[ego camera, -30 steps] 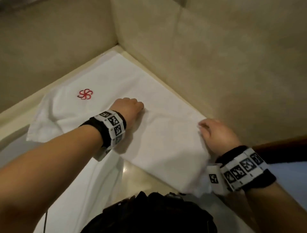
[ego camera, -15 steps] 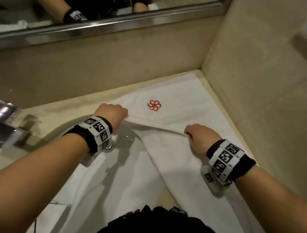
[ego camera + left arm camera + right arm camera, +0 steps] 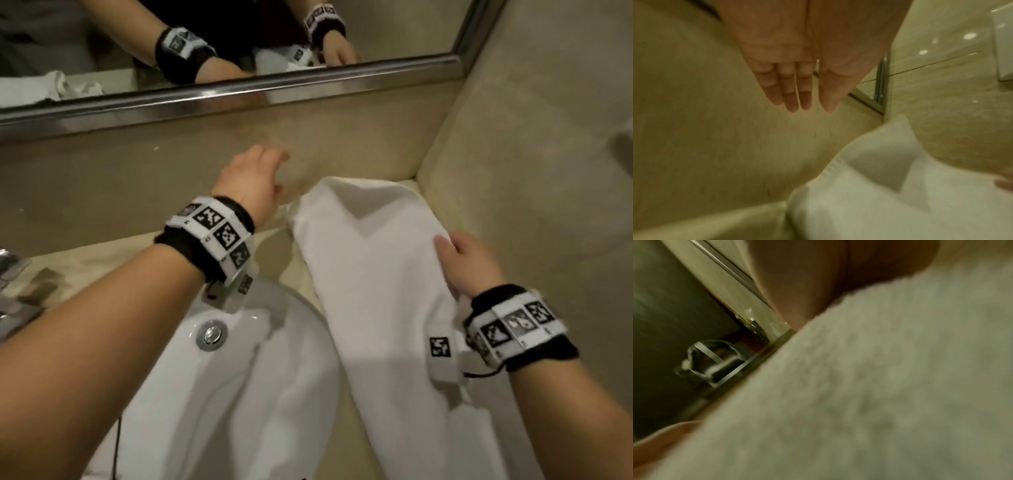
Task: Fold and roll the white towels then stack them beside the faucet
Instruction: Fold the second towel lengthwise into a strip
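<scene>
The left hand (image 3: 251,180) is raised in front of the beige wall (image 3: 102,192), fingers (image 3: 791,97) straight and together, holding nothing. The right hand (image 3: 467,265) grips the right edge of the white towel (image 3: 376,274), thumb on top. The soft, fluffy towel lies folded lengthwise on the stone counter (image 3: 85,253), just right of the glossy white sink (image 3: 301,342).

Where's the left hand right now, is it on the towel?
No: in the head view the left hand hangs open above the counter, left of the towel and below the mirror.
</scene>
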The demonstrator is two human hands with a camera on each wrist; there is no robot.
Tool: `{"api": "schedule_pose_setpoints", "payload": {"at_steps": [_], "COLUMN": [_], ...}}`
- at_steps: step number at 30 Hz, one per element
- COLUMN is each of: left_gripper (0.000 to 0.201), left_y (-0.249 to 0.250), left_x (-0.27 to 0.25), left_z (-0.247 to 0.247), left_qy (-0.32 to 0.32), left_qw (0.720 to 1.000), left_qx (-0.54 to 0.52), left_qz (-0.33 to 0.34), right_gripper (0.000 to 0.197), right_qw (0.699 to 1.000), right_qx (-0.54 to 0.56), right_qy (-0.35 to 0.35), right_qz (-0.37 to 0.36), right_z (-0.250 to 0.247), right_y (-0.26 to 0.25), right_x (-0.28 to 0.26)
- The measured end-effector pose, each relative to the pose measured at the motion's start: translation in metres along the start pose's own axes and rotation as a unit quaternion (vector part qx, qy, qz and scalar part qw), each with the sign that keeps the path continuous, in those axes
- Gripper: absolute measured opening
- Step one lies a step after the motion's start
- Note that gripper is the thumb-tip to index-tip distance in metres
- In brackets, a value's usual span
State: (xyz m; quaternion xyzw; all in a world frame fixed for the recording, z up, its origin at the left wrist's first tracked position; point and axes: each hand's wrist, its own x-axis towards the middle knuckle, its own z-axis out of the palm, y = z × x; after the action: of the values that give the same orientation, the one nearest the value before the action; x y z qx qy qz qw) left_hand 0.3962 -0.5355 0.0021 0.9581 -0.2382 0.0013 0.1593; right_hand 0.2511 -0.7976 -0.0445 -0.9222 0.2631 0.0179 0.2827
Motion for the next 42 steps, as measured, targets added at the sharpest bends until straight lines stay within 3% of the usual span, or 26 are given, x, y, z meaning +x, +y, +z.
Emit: {"api": "schedule_pose_setpoints", "payload": {"at_steps": [3, 6, 11, 13, 17, 20, 24, 28, 29, 31, 33, 35, 38, 40, 42], "left_gripper": [0.042, 0.047, 0.048, 0.047, 0.065, 0.066, 0.051, 0.019, 0.014, 0.016, 0.025, 0.02, 0.019, 0.023, 0.029], "left_y": [0.007, 0.014, 0.028, 0.033, 0.039, 0.035, 0.022, 0.009, 0.007, 0.008, 0.015, 0.023, 0.021, 0.014, 0.011], "left_x": [-0.005, -0.012, -0.002, 0.005, 0.011, 0.013, 0.011, 0.002, 0.0, 0.003, 0.01, 0.019, 0.026, 0.025, 0.025], "left_z": [0.042, 0.078, 0.094, 0.096, 0.104, 0.108, 0.106, 0.1, 0.1, 0.1, 0.101, 0.099, 0.099, 0.1, 0.099], "left_qy": [-0.129, -0.195, -0.193, -0.195, -0.196, -0.191, -0.193, -0.214, -0.213, -0.211, -0.233, -0.255, -0.291, -0.29, -0.238], "left_qw": [0.979, 0.951, 0.929, 0.937, 0.939, 0.928, 0.9, 0.834, 0.83, 0.859, 0.919, 0.943, 0.933, 0.918, 0.9], "left_qx": [-0.097, -0.149, -0.219, -0.202, -0.196, -0.245, -0.322, -0.44, -0.447, -0.391, -0.229, -0.091, -0.067, -0.143, -0.245], "left_qz": [-0.122, -0.19, -0.228, -0.209, -0.201, -0.206, -0.222, -0.254, -0.257, -0.254, -0.22, -0.193, -0.2, -0.229, -0.271], "right_gripper": [0.038, 0.036, 0.033, 0.032, 0.012, 0.023, 0.029, 0.029, 0.028, 0.027, 0.026, 0.027, 0.029, 0.031, 0.031], "right_qw": [0.989, 0.985, 0.992, 0.992, 0.992, 0.983, 0.977, 0.976, 0.976, 0.976, 0.975, 0.972, 0.965, 0.962, 0.962], "right_qx": [-0.089, -0.106, -0.093, -0.092, -0.116, -0.163, -0.196, -0.197, -0.198, -0.204, -0.208, -0.221, -0.25, -0.255, -0.256], "right_qy": [-0.081, -0.09, -0.06, -0.055, -0.058, -0.081, -0.084, -0.084, -0.082, -0.078, -0.077, -0.079, -0.085, -0.094, -0.096], "right_qz": [0.082, 0.099, 0.067, 0.062, 0.011, 0.011, 0.031, 0.029, 0.026, 0.022, 0.02, 0.019, 0.011, 0.01, 0.01], "right_z": [0.004, 0.01, 0.016, 0.019, 0.025, 0.027, 0.026, 0.024, 0.025, 0.025, 0.025, 0.025, 0.024, 0.023, 0.024], "right_y": [0.031, 0.04, 0.03, 0.022, 0.01, 0.009, 0.006, 0.005, 0.006, 0.006, 0.005, 0.003, 0.0, -0.002, -0.002], "right_x": [0.007, 0.014, 0.043, 0.058, 0.082, 0.093, 0.097, 0.096, 0.096, 0.095, 0.094, 0.094, 0.096, 0.096, 0.096]}}
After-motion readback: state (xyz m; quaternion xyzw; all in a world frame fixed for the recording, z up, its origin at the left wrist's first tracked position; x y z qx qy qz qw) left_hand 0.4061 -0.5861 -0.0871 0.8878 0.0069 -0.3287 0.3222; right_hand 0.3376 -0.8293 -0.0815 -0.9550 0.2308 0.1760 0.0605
